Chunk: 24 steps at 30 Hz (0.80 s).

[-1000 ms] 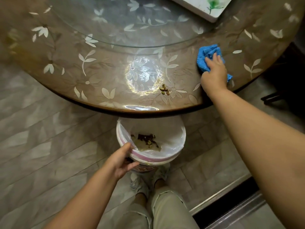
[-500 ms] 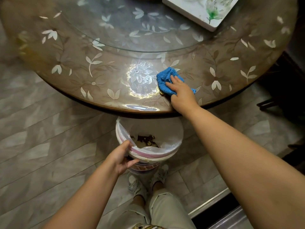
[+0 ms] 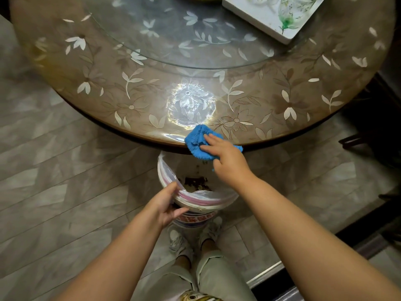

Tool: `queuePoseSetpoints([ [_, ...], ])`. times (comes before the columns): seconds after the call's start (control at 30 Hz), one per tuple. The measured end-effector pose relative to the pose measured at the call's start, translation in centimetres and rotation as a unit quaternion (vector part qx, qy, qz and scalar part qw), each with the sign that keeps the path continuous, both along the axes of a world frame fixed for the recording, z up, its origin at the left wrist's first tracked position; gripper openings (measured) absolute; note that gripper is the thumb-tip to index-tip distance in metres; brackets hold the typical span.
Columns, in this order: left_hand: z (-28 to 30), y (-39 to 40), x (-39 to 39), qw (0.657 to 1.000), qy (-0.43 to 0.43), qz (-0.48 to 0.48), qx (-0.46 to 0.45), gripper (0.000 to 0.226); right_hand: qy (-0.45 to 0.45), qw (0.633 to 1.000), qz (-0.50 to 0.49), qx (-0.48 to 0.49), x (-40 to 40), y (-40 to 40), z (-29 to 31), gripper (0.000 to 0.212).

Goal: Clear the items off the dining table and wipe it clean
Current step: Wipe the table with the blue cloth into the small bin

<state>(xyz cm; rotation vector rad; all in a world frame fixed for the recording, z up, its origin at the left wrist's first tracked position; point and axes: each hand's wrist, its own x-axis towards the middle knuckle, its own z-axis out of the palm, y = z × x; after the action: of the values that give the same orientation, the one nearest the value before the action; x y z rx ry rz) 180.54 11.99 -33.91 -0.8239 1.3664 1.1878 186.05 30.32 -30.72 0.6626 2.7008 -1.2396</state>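
A round dining table (image 3: 104, 88) with a leaf-patterned cover fills the top of the view. My right hand (image 3: 227, 161) presses a blue cloth (image 3: 198, 141) over the table's near edge, and part of the cloth hangs past the rim. Directly below stands a white bin (image 3: 201, 208) lined with a plastic bag, with dark scraps inside. A few crumbs are in the air above it. My left hand (image 3: 166, 206) grips the bin's near-left rim and the bag's edge.
A glass turntable (image 3: 173, 35) covers the table's middle, with a white flower-printed tray (image 3: 269, 20) on it at the top right. My feet stand behind the bin on a grey tiled floor. Dark furniture legs (image 3: 355, 140) show at the right.
My right hand swept the blue cloth from the table's right side leftward and toward me to the near edge. The small heap of scraps on the table is gone. The left hand stayed on the bin.
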Motion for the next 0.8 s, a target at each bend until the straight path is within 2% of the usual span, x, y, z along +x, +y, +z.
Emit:
queuePoseSetpoints([
  [0.1,0.1,-0.4,-0.1,1.000,-0.001,0.006,-0.004,0.012,0.005,0.986,-0.099,-0.133,0.4,-0.3,0.5,0.056],
  [0.2,0.3,-0.8,-0.3,1.000,-0.001,0.007,-0.003,0.012,0.021,0.940,-0.212,-0.266,0.4,0.3,1.7,0.057],
  [0.37,0.5,-1.7,-0.4,1.000,0.001,0.023,-0.002,0.016,0.081,0.863,-0.356,-0.350,-0.3,3.9,3.4,0.057],
  [0.43,0.4,-2.0,-0.5,1.000,0.002,0.023,-0.003,0.018,0.111,0.855,-0.392,-0.321,-1.1,6.0,4.1,0.054],
  [0.63,0.1,-2.7,-1.1,0.999,0.006,0.033,0.000,0.019,0.115,0.895,-0.415,-0.119,-3.5,11.0,3.4,0.048],
  [0.8,-0.6,-3.3,-1.7,0.999,0.008,0.034,0.005,0.016,-0.031,0.937,-0.346,0.035,-5.3,11.9,0.7,0.056],
])
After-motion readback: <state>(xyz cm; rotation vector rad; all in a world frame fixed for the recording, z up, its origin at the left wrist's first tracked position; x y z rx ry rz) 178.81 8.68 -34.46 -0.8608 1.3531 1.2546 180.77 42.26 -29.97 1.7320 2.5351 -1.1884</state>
